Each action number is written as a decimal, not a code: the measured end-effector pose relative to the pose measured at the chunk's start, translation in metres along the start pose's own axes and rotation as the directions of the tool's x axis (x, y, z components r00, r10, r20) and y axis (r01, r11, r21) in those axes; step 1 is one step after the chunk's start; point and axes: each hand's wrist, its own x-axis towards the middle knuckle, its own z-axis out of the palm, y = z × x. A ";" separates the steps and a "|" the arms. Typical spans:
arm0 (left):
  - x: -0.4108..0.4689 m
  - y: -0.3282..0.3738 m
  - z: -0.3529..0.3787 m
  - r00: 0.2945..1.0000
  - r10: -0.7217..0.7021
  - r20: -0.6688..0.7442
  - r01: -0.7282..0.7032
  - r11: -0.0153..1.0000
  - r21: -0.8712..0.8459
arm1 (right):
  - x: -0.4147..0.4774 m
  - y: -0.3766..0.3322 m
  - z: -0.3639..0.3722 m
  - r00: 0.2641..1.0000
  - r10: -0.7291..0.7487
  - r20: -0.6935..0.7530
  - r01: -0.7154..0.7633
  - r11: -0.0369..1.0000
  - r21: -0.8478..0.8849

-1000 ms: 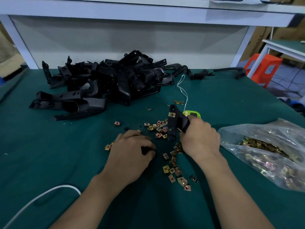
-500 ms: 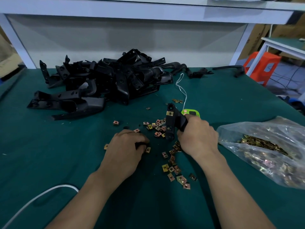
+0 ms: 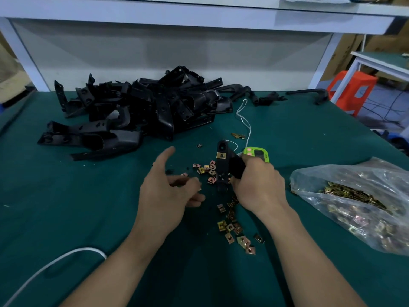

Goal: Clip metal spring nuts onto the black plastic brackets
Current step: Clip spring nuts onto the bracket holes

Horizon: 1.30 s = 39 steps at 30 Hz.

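Black bracket [image 3: 222,171]: gripped in right hand [image 3: 259,187], held on end, long axis running away from the person, slightly tilted. Lower end is down among the nuts; contact with green table cloth [image 3: 66,207] not clear.
Fitted nut [image 3: 220,155]: one spring nut seen clipped near the bracket's far end.
Right hand: fingers wrapped round the bracket's side arm.
Left hand [image 3: 168,191]: just left of the bracket, apart from it. Index finger is stretched out, other fingers curled inward. Blurred, so whether a nut is pinched cannot be told.
Loose nuts [image 3: 231,227]: scattered round the bracket's lower end and toward the person, between the hands.
Key relation: bracket's near end lies right of the left hand, which is the free hand and nearest. Next nut is judged to go on sideways, across the long axis.
Stock: bracket pile [image 3: 132,111] far left, well apart; bag of nuts [image 3: 354,196] right of the right hand.
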 end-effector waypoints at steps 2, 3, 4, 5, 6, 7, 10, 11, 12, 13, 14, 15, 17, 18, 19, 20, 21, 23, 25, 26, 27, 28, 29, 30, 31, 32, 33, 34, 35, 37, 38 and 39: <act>0.002 0.000 0.000 0.998 -0.039 0.058 0.043 0.997 -0.066 | 0.000 0.000 0.000 1.000 -0.003 0.006 0.003 1.000 0.007; 0.003 0.000 0.000 0.997 -0.029 0.069 0.034 0.998 -0.061 | 0.000 0.000 0.001 1.000 -0.003 0.010 0.003 1.000 0.011; 0.003 0.000 -0.001 0.997 -0.013 0.077 0.017 0.999 -0.048 | 0.000 -0.001 0.001 1.000 -0.004 0.015 0.004 1.000 0.015; 0.004 0.000 -0.001 0.996 0.005 0.089 -0.001 0.999 -0.048 | 0.000 -0.001 0.001 1.000 -0.006 0.019 0.005 1.000 0.018; 0.003 -0.001 -0.002 0.994 0.018 0.107 -0.011 0.998 -0.063 | 0.000 -0.001 0.001 1.000 -0.007 0.021 0.007 1.000 0.020; 0.003 -0.001 -0.002 0.992 0.023 0.127 -0.013 0.997 -0.078 | 0.000 -0.001 0.001 1.000 -0.008 0.025 0.008 1.000 0.023; 0.002 -0.002 -0.003 0.982 0.000 0.191 0.023 0.993 -0.118 | 0.000 -0.002 0.001 0.999 -0.015 0.035 0.014 0.999 0.038; 0.003 -0.003 -0.003 0.977 -0.015 0.214 0.043 0.991 -0.126 | 0.000 -0.002 0.001 0.999 -0.018 0.036 0.016 0.999 0.046; 0.003 -0.004 -0.003 0.972 -0.029 0.234 0.060 0.990 -0.125 | 0.000 -0.002 0.001 0.999 -0.020 0.036 0.018 0.999 0.051; 0.003 -0.003 -0.003 0.968 -0.039 0.249 0.071 0.990 -0.121 | 0.000 -0.002 0.001 0.999 -0.023 0.036 0.021 0.998 0.053; 0.003 -0.003 -0.002 0.965 -0.041 0.257 0.074 0.990 -0.118 | -0.001 -0.002 0.001 0.999 -0.028 0.036 0.026 0.998 0.054; 0.003 -0.003 -0.001 0.965 -0.040 0.258 0.072 0.990 -0.119 | -0.001 -0.002 0.002 0.999 -0.033 0.036 0.031 0.998 0.054; 0.002 -0.003 0.000 0.970 -0.033 0.240 0.062 0.991 -0.116 | -0.001 -0.002 0.002 0.999 -0.041 0.035 0.039 0.998 0.055; 0.002 -0.002 0.001 0.974 -0.031 0.223 0.058 0.992 -0.114 | -0.001 -0.002 0.002 0.998 -0.044 0.034 0.042 0.998 0.055; 0.002 -0.001 0.001 0.979 -0.031 0.202 0.056 0.991 -0.118 | -0.001 -0.002 0.002 0.998 -0.045 0.033 0.043 0.998 0.054; 0.001 -0.001 0.002 0.983 -0.034 0.180 0.058 0.990 -0.131 | -0.001 -0.002 0.002 0.999 -0.044 0.032 0.042 0.998 0.053; 0.001 0.000 0.002 0.987 -0.035 0.156 0.057 0.988 -0.145 | -0.002 -0.003 0.003 0.999 -0.043 0.033 0.042 0.998 0.053; 0.001 -0.001 0.003 0.994 -0.019 0.104 0.033 0.989 -0.141 | -0.002 -0.003 0.004 0.998 -0.045 0.037 0.043 0.998 0.055; 0.000 -0.001 0.003 0.996 0.004 0.084 0.005 0.994 -0.111 | -0.002 -0.003 0.004 0.998 -0.046 0.041 0.044 0.997 0.061; 0.000 -0.001 0.002 0.995 0.006 0.096 0.004 0.994 -0.108 | -0.002 -0.004 0.004 0.998 -0.049 0.041 0.046 0.997 0.063; -0.001 0.000 0.002 0.993 0.004 0.118 0.010 0.994 -0.112 | -0.002 -0.004 0.004 0.998 -0.053 0.038 0.050 0.997 0.062; -0.002 0.000 0.002 0.990 -0.002 0.143 0.019 0.993 -0.115 | -0.002 -0.004 0.004 0.998 -0.058 0.033 0.056 0.997 0.062; -0.002 0.000 0.002 0.987 -0.007 0.163 0.026 0.993 -0.115 | -0.002 -0.004 0.004 0.998 -0.063 0.031 0.061 0.996 0.066; -0.003 0.000 0.002 0.984 -0.012 0.180 0.032 0.993 -0.112 | -0.002 -0.004 0.003 0.997 -0.068 0.033 0.065 0.995 0.075; -0.003 0.000 0.002 0.980 -0.015 0.198 0.037 0.993 -0.110 | -0.003 -0.004 0.003 0.996 -0.074 0.039 0.070 0.994 0.084; -0.002 0.000 0.002 0.975 -0.017 0.220 0.042 0.993 -0.108 | -0.003 -0.004 0.003 0.996 -0.080 0.045 0.076 0.993 0.090; -0.002 0.000 0.002 0.970 -0.017 0.243 0.044 0.994 -0.105 | -0.003 -0.005 0.003 0.995 -0.086 0.048 0.081 0.992 0.096; -0.001 0.000 0.002 0.965 -0.014 0.262 0.041 0.994 -0.100 | -0.003 -0.005 0.003 0.995 -0.089 0.048 0.083 0.991 0.103; -0.001 0.000 0.002 0.961 -0.006 0.276 0.033 0.995 -0.092 | -0.004 -0.005 0.002 0.995 -0.090 0.046 0.084 0.990 0.110; 0.001 0.000 0.001 0.956 0.014 0.294 0.010 0.997 -0.078 | -0.003 -0.005 0.002 0.996 -0.086 0.040 0.080 0.989 0.124; 0.001 0.000 0.001 0.955 0.021 0.297 0.002 0.997 -0.076 | -0.002 -0.005 0.002 0.996 -0.078 0.038 0.073 0.989 0.129; 0.001 0.000 0.000 0.954 0.025 0.299 -0.002 0.997 -0.078 | -0.002 -0.004 0.001 0.997 -0.068 0.039 0.062 0.990 0.130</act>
